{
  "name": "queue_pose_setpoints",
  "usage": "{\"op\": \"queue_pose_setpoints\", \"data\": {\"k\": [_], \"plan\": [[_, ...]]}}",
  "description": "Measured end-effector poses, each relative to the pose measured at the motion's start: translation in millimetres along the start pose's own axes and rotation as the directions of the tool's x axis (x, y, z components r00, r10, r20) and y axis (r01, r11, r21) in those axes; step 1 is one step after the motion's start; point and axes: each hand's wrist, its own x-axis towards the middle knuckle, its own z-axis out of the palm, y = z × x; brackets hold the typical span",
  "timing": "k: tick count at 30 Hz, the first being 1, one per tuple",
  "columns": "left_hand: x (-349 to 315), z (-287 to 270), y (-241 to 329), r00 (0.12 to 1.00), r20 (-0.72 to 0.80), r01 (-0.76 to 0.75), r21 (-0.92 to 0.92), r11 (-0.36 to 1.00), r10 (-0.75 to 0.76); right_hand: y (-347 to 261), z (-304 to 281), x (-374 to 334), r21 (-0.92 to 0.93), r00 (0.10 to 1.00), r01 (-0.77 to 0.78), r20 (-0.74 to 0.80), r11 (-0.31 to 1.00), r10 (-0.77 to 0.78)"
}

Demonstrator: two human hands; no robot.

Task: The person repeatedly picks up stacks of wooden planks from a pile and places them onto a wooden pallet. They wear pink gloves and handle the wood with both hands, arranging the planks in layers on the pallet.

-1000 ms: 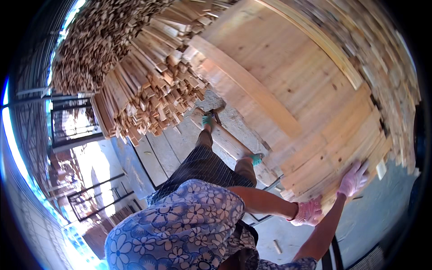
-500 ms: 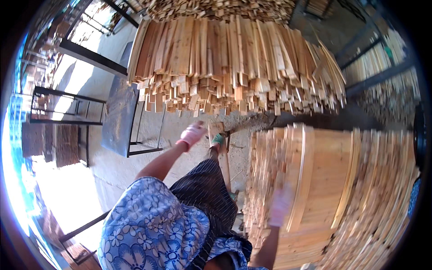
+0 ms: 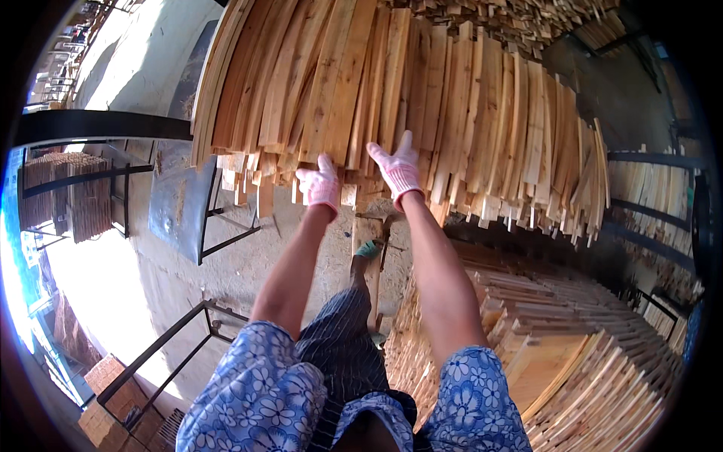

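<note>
Wooden boards lie side by side in a tall stack in front of me, their uneven ends toward me. My left hand, in a pale pink knit glove, is at the near ends of these boards, its thumb and fingers apart. To its right, my right hand in a matching glove reaches over the board ends, thumb and forefinger spread. Both hands seem to touch the stack, but neither is closed round a board. The undersides of the fingers are hidden.
Another wood stack, topped by a wide panel, stands at my right. A dark metal sheet leans at the left, near a black metal frame. A wooden plank lies on the floor by my foot. Black bars flank the boards.
Both hands have moved to the near ends of the front stack, the right one from over the right-hand stack. My view has shifted closer to the front boards.
</note>
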Motion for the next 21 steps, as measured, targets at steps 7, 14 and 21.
{"op": "queue_pose_setpoints", "data": {"k": [7,14,21], "plan": [[-50,-55,16,0.996,0.056,0.077,-0.275,0.958,-0.064,-60,11,-3,-0.299,0.916,-0.327,0.133,0.896,0.378],[-28,-63,-16,0.969,0.205,-0.013,-0.506,0.863,0.135,-48,6,7,-0.232,0.930,-0.291,0.159,0.928,0.331],[-29,-83,27,0.955,0.208,0.289,-0.499,0.817,-0.211,-40,13,12,-0.142,0.935,-0.337,0.067,0.931,0.349]]}}
